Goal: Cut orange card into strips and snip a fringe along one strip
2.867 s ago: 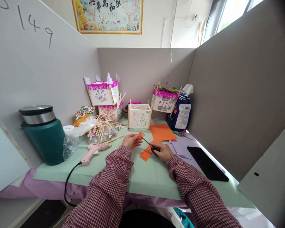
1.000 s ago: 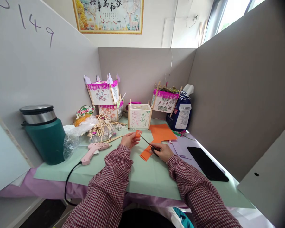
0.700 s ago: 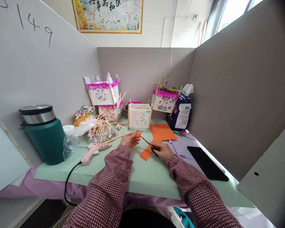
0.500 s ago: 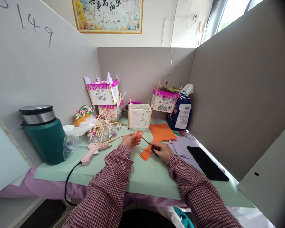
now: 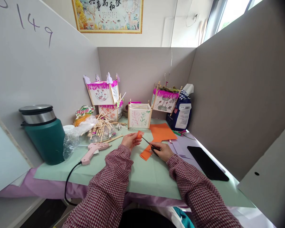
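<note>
Between the fingertips of my left hand is a small piece of orange paper with fringe-like slits along its upper edge. My right hand is closed round the black handles of a pair of scissors. The scissor blades point left and reach the right side of the fringed piece. On the table beneath the scissors lies an orange paper strip. A larger orange sheet lies flat just behind it.
A white paper lantern with drawn plants stands behind my hands. Left are a pink glue gun, a pile of wooden sticks and a green flask. To the right lie lilac paper and a black flat device.
</note>
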### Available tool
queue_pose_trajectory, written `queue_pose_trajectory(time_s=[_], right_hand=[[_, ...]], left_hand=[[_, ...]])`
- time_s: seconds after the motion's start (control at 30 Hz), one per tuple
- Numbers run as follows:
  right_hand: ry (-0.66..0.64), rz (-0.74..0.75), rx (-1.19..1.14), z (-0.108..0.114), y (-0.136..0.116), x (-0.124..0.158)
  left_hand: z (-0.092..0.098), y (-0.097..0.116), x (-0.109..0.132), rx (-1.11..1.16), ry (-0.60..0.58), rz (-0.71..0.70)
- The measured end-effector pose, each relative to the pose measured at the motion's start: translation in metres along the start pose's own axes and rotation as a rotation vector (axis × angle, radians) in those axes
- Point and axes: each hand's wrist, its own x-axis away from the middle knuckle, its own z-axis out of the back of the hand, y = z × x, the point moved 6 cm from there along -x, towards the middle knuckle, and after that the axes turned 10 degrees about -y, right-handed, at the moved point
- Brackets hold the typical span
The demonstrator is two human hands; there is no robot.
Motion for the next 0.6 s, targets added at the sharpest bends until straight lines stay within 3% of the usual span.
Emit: queue_pose_trajectory(time_s=[0.6], right_hand=[[0.009,0.008,0.024,0.0004,0.0006,-0.0003]], left_hand=[[-0.0018,0.0004,0.0014,-0.046,0.006,0.004]])
